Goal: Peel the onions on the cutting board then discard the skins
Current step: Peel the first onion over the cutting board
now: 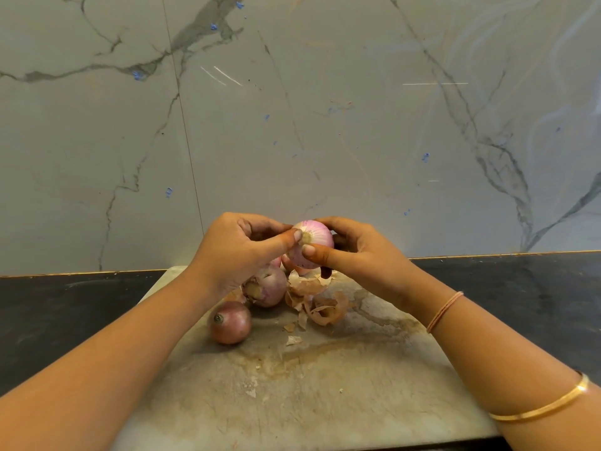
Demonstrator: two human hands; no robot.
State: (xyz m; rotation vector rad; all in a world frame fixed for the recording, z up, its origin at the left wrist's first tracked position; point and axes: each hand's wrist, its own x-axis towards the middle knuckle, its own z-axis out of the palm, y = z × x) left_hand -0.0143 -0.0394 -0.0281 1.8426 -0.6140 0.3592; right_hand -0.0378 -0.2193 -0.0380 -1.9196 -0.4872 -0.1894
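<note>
A kitchen — marble-veined backsplash (325,109), dark counter (65,307), stained cutting board (325,385).

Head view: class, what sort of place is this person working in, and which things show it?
Most likely a kitchen: a stained pale cutting board lies on a dark stone counter against a grey-veined marble-look wall, with a brown-skinned onion and loose papery skins on it.

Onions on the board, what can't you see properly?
Head view only:
Pale purple peeled onion: its far side, covered by fingers of the right hand.
Pink onions behind the left hand: mostly hidden, count unclear.
Stained grey cutting board: near corners hidden by the arms.
</note>
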